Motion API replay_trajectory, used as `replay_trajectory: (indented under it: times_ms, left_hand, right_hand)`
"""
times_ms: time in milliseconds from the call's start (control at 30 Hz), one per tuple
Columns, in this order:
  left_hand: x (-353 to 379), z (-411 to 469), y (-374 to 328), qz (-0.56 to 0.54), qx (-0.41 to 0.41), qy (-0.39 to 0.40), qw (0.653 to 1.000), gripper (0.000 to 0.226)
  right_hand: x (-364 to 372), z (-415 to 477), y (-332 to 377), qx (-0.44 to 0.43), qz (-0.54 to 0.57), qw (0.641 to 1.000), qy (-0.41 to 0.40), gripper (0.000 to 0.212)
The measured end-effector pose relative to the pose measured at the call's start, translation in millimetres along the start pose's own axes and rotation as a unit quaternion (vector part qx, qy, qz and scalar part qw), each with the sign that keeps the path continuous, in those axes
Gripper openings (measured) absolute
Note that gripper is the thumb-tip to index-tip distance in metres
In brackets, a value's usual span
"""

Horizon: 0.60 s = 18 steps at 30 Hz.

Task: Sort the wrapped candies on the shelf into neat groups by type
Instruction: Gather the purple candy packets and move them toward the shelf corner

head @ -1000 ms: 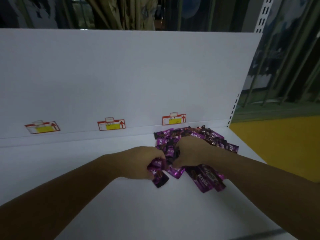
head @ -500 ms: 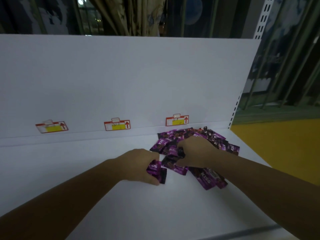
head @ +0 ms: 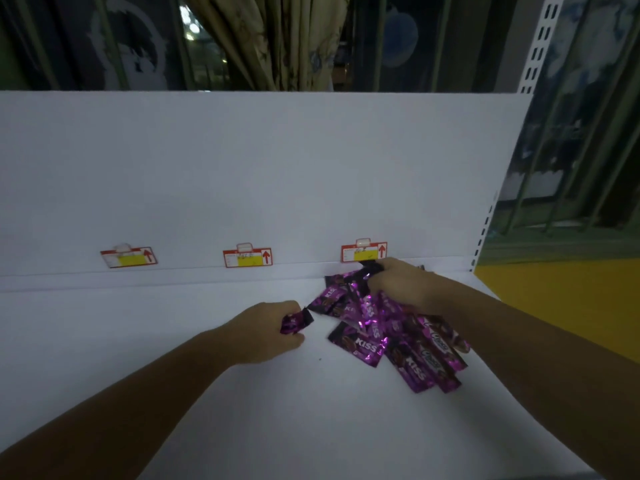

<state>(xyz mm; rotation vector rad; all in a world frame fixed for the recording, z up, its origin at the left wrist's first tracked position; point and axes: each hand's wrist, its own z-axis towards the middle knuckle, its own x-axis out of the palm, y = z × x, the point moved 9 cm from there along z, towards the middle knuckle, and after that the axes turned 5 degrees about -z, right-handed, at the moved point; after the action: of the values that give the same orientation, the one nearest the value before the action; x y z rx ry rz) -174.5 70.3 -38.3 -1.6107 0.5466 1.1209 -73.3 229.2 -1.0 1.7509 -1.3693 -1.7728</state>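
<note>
A loose pile of purple wrapped candies [head: 377, 327] lies on the white shelf [head: 242, 410], toward its right end. Several wrappers read KISS; a few at the near right carry another name. My left hand [head: 266, 332] sits just left of the pile and grips one purple candy [head: 294, 322], whose dark end sticks out of the fist. My right hand [head: 398, 282] is at the back of the pile by the wall, pinching a dark-ended candy [head: 370, 270]. My right forearm covers the pile's right side.
Three red and yellow price tags [head: 129, 257] [head: 247, 257] [head: 363, 251] hang along the white back panel. A perforated shelf upright [head: 483, 233] marks the right end, with yellow floor [head: 554, 299] beyond it.
My hands have drawn apart: the left moved left out of the pile with a candy, the right moved back toward the wall with another. The pile is more spread out.
</note>
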Motion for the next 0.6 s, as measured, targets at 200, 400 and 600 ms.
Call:
replay_trajectory:
  times_ms: [200,400,600]
  left_hand:
    - [-35,-36,32,-0.024,-0.143,-0.096,0.985,0.011]
    - [-59,-113,57,0.015,-0.242,-0.177,0.954,0.022]
    - [-74,-210,66,0.051,-0.325,-0.231,0.916,0.029]
  right_hand:
    - [22,24,28,-0.096,-0.017,0.993,-0.064,0.026]
    - [88,37,73,-0.190,-0.052,0.980,-0.012,0.025]
    - [187,4,131,-0.323,-0.215,0.919,0.071,0.036]
